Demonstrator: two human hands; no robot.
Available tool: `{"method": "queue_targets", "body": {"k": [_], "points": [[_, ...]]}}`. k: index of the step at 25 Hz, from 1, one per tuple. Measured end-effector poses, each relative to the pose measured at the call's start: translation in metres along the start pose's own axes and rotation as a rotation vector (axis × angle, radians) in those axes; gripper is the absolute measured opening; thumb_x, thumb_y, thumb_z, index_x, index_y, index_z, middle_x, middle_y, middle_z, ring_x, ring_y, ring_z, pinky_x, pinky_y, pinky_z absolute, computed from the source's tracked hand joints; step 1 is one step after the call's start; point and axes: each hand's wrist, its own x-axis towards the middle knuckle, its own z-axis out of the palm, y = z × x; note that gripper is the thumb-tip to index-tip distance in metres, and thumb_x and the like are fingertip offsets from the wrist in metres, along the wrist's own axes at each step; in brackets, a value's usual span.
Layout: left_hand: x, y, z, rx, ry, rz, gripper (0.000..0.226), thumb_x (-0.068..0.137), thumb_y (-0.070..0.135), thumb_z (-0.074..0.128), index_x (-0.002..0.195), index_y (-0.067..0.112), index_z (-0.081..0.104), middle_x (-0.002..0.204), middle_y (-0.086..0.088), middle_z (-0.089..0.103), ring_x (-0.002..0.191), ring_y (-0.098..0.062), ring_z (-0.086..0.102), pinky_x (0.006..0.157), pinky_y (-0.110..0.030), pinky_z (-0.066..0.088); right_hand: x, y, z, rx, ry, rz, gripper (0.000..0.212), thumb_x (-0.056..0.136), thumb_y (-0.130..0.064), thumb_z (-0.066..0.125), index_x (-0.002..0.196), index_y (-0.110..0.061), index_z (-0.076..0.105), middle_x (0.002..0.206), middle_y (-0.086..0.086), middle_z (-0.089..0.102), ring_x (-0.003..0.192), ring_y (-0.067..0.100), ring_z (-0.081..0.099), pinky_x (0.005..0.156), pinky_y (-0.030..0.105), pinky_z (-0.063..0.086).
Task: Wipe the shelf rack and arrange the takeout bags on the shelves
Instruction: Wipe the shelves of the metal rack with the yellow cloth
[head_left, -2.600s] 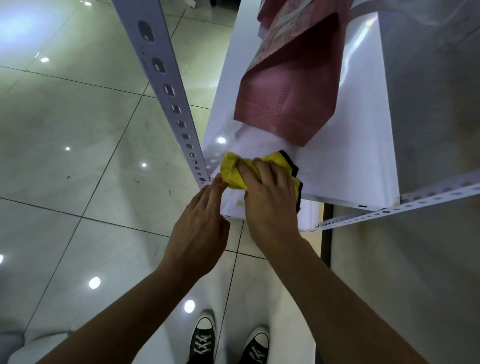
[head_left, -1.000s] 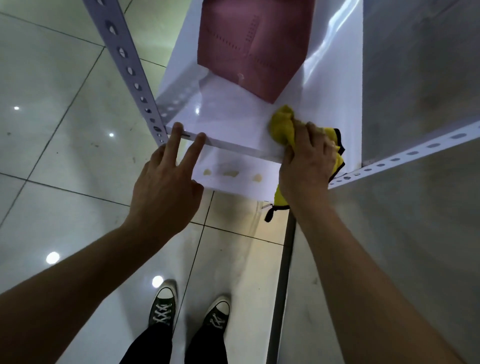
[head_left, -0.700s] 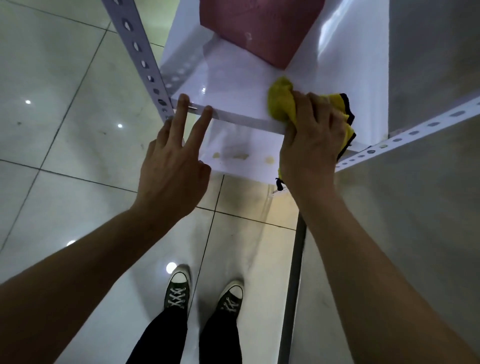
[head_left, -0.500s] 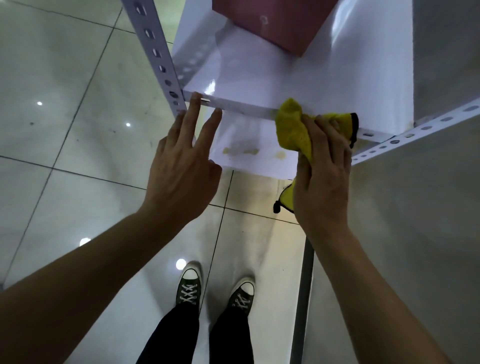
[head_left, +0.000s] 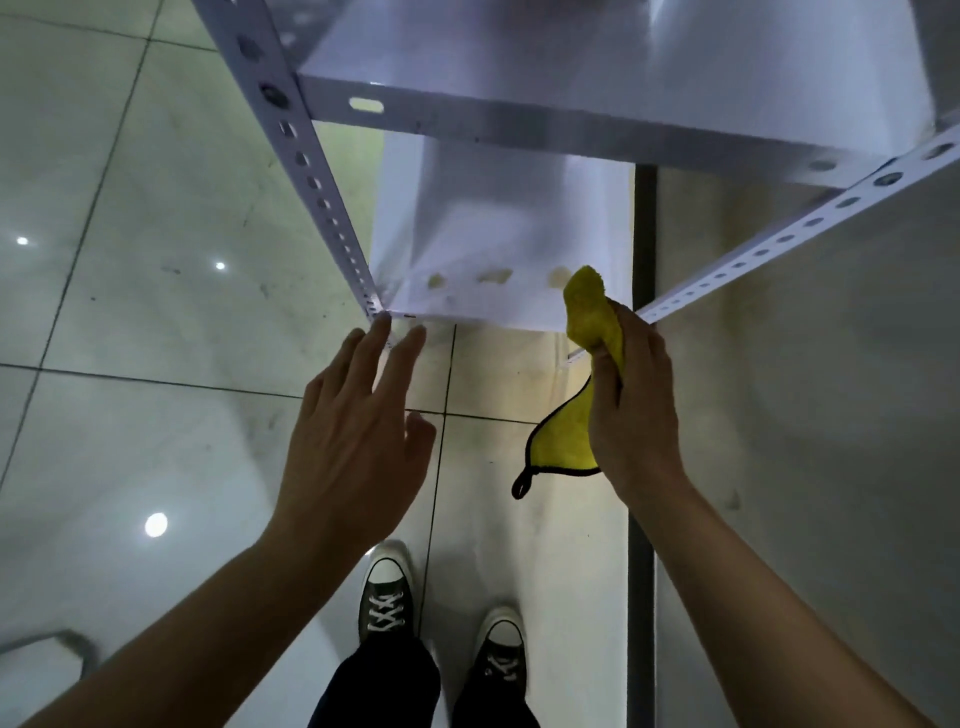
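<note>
Three yellowish stains sat in a row near the front edge of the lower shelf, which is why I held the yellow cloth bunched in my right hand, fingers curled tight around it, its tip just over the shelf's right corner. My left hand was flat and loose, fingers straight, reaching toward the left corner beside the perforated post, probably to steady the rack. Two shelves showed; the upper shelf above was bare where visible. No takeout bags were in view. One cloth, two posts.
</note>
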Motion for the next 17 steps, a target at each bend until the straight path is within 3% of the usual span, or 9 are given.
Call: {"method": "queue_targets", "body": {"k": [7, 12, 15, 17], "points": [[0.014, -0.021, 0.085, 0.001, -0.028, 0.005, 0.069, 0.093, 0.024, 0.059, 0.156, 0.019, 0.029, 0.166, -0.012, 0.021, 0.152, -0.031, 0.022, 0.118, -0.046, 0.026, 0.048, 0.049, 0.046, -0.033, 0.104, -0.169, 0.039, 0.103, -0.004, 0.045, 0.142, -0.003, 0.048, 0.137, 0.014, 0.056, 0.126, 0.032, 0.052, 0.107, 0.047, 0.04], [0.06, -0.041, 0.127, 0.098, -0.044, 0.034, 0.068, 0.094, 0.025, 0.058, 0.155, 0.019, 0.029, 0.166, -0.013, 0.02, 0.151, -0.032, 0.022, 0.118, -0.047, 0.028, 0.106, 0.065, 0.072, -0.232, 0.244, -0.158, 0.044, 0.105, -0.013, 0.04, 0.148, -0.005, 0.038, 0.142, 0.018, 0.05, 0.128, 0.034, 0.047, 0.104, 0.035, 0.033], [0.088, -0.055, 0.142, 0.134, -0.021, 0.054, 0.069, 0.095, 0.029, 0.056, 0.156, 0.022, 0.024, 0.167, -0.012, 0.017, 0.152, -0.032, 0.021, 0.119, -0.047, 0.028, 0.144, 0.079, 0.084, -0.388, 0.306, -0.208, 0.043, 0.103, -0.017, 0.042, 0.144, -0.002, 0.042, 0.133, 0.022, 0.054, 0.12, 0.038, 0.051, 0.097, 0.044, 0.04], [0.103, -0.065, 0.153, 0.164, -0.021, 0.075, 0.069, 0.097, 0.032, 0.053, 0.158, 0.024, 0.02, 0.167, -0.013, 0.014, 0.152, -0.033, 0.018, 0.119, -0.048, 0.028, 0.163, 0.091, 0.098, -0.566, 0.211, -0.142, 0.051, 0.103, -0.026, 0.045, 0.148, -0.005, 0.037, 0.126, 0.023, 0.056, 0.114, 0.042, 0.053, 0.089, 0.049, 0.043]]}}
